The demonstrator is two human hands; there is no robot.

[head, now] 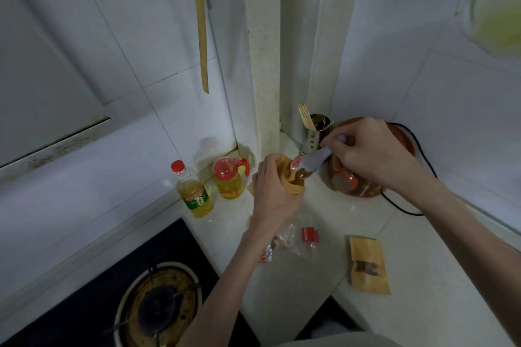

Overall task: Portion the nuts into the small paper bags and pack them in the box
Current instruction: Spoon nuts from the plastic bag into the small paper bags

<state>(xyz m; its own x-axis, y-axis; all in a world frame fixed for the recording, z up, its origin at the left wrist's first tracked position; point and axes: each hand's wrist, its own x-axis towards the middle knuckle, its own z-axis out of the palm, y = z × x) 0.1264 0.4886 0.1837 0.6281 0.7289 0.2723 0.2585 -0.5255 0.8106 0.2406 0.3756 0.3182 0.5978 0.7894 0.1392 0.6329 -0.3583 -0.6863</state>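
My left hand (270, 191) reaches up from the lower centre, forearm angled toward the corner, its fingers (260, 177) curled round a small brown paper bag (293, 180) and holding it upright above the pale stone worktop (310, 276) with its mouth open. My right hand (369, 152) comes in from the right, wrist bent down, fingers pinching the back end of a silvery-white and red snack packet (307, 165). The packet tilts down to the left, its red end at the bag's mouth. I cannot tell whether any nuts are falling.

Nearer to me, a second flat brown paper bag with a small window (369, 266) lies on the worktop, well apart from both hands. A crumpled clear plastic wrapper (282, 242) sits just beside my left forearm, with a small red packet (310, 235) next to it. Behind the right hand stands a round red-brown cooker (363, 187).
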